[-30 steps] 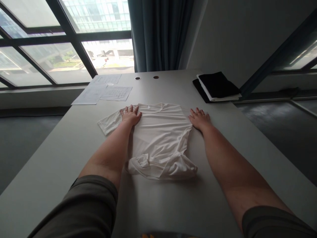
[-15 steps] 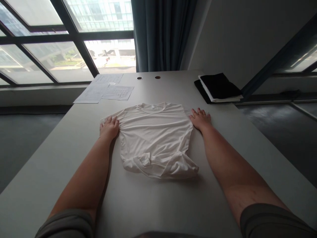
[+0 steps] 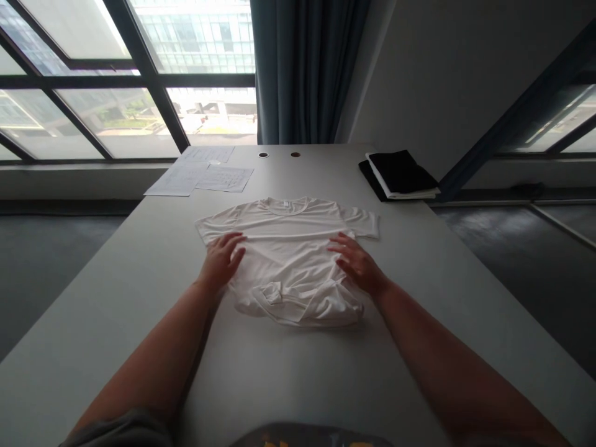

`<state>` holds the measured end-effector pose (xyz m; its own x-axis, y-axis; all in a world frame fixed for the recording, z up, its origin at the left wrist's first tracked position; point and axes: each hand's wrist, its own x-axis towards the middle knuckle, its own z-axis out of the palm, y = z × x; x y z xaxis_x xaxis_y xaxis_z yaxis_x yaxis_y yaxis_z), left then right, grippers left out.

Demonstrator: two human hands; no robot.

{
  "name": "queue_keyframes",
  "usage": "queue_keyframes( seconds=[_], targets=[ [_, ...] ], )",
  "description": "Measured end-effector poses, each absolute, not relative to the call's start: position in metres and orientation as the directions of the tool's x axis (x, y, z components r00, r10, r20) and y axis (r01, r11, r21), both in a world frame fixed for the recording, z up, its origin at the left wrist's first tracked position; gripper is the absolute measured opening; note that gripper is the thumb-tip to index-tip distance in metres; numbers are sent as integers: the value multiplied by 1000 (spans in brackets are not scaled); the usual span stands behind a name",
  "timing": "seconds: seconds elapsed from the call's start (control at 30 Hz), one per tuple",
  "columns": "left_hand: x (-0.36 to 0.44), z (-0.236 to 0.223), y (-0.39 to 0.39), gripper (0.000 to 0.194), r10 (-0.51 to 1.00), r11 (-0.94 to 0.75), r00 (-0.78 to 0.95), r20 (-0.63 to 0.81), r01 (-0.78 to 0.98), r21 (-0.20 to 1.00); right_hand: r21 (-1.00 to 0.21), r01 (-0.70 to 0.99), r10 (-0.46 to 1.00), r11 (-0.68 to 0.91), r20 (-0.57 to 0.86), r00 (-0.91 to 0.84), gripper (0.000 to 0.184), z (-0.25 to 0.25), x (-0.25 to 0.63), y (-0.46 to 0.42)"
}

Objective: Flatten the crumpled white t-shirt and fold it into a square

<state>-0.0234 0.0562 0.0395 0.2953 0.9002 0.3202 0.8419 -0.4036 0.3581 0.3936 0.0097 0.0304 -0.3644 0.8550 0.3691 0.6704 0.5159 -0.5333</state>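
A white T-shirt (image 3: 284, 254) lies on the table with its neckline toward the window and both short sleeves spread to the sides. Its lower hem is bunched up in folds on the side nearer me. My left hand (image 3: 222, 264) is over the shirt's left side, just below the sleeve, fingers apart. Over the right side is my right hand (image 3: 357, 264), its fingers spread and pointing inward. Whether the fingertips press on the cloth or hover just above it, I cannot tell.
The white table (image 3: 298, 379) has two round cable holes near its far edge. Sheets of paper (image 3: 223, 178) lie at the far left. A stack of black folded cloth (image 3: 405, 172) with white layers sits at the far right. Behind hangs a blue curtain (image 3: 298, 74) beside the window.
Both hands have left the sleeves and moved inward and toward me, over the shirt's sides. The right sleeve now shows uncovered. The view has tilted slightly up.
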Motion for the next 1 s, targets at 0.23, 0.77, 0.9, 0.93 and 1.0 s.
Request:
queue_keyframes(
  seconds=[0.23,0.77,0.9,0.93,1.0],
  targets=[
    [-8,41,-48,56,790,-605,598,135,723,333,-507,589,770,629,306,-559,36,32,360,-84],
    [-22,53,-85,26,913,-402,282,294,501,767,-488,687,828,539,455,-327,19,33,392,-125],
    [-23,64,-95,29,934,-325,282,220,413,851,-443,681,810,584,374,-451,21,37,395,-134],
    [-22,67,-97,30,923,-342,318,218,414,844,-430,671,797,604,335,-503,18,39,394,-138],
    [-15,72,-101,29,865,-448,434,253,437,780,-399,645,755,651,257,-603,17,44,390,-146]
  ],
)
